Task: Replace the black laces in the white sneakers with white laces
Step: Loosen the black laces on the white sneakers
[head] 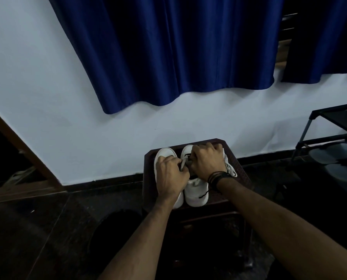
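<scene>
**Both hands at the laces of the right-hand sneaker**

While the two white sneakers (196, 194) stand side by side on a dark stool (239, 178) against the wall, we have both hands over them. Our left hand (169, 175) pinches a white lace (183, 165) at the eyelets; our right hand (206, 161) curls over the tongue, though what it grips we cannot tell. Loose white laces (230, 168) lie beside our right wrist. A black lace end (204, 194) trails over the heel.

A pale wall (47, 77) fills the far side, with a dark blue curtain (168, 47) hanging over its upper part and a black skirting strip (100, 182) along its base. The floor (37, 229) is dark polished stone. A black metal rack (330, 134) stands at right, a brown wooden frame (17, 150) at left; lighting is dim.
</scene>
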{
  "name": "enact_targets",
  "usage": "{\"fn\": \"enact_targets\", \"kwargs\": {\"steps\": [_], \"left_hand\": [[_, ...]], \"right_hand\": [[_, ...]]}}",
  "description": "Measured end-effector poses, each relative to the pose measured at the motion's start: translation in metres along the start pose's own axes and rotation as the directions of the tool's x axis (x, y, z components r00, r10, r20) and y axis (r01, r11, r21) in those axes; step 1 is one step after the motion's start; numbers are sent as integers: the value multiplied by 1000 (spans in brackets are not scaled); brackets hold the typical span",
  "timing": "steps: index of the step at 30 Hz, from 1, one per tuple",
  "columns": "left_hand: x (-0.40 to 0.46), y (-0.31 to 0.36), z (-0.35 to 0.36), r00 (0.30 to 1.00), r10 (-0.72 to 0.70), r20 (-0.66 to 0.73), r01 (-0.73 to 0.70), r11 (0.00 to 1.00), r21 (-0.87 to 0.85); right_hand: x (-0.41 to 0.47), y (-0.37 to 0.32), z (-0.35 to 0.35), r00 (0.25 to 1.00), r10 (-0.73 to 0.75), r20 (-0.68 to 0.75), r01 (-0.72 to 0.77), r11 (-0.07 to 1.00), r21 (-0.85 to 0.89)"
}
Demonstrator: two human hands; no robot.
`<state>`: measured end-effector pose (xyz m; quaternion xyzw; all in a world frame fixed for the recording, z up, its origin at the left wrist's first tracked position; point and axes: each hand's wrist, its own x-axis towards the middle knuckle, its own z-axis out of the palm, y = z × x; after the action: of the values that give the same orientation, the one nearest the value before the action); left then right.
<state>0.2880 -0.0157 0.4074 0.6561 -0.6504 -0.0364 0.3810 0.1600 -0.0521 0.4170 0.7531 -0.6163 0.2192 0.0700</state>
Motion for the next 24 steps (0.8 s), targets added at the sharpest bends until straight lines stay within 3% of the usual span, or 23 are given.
{"fn": "enact_targets", "kwargs": {"steps": [2, 4, 8, 13, 15, 18, 21, 22, 24], "left_hand": [[0, -1, 1, 1000, 0, 1, 0, 1000, 4], [1, -1, 2, 1000, -5, 0, 5, 1000, 9], [2, -2, 3, 1000, -14, -9, 14, 1000, 0], [2, -3, 4, 1000, -14, -4, 14, 1000, 12], [1, -2, 3, 1000, -12, -15, 12, 1000, 21], [1, -3, 5, 1000, -3, -23, 4, 999, 41], [1, -3, 6, 1000, 8, -25, -7, 999, 42], [2, -3, 6, 1000, 6, -25, -5, 999, 44], [2, -3, 6, 1000, -1, -24, 2, 999, 49]], "right_hand": [[0, 0, 2, 996, 92, -5, -92, 994, 55], [2, 4, 4, 996, 92, 14, -93, 985, 145], [7, 18, -2, 979, -179, 93, 152, 958, 242], [17, 10, -6, 923, -384, 24, 383, 923, 39], [18, 9, -6, 957, -291, -11, 291, 956, 31], [16, 16, -7, 994, 89, -66, -75, 980, 185], [16, 19, -8, 913, 408, 6, -373, 829, 417], [18, 19, -7, 902, 428, 62, -405, 786, 467], [22, 22, -6, 927, 352, 126, -368, 801, 472]]}}
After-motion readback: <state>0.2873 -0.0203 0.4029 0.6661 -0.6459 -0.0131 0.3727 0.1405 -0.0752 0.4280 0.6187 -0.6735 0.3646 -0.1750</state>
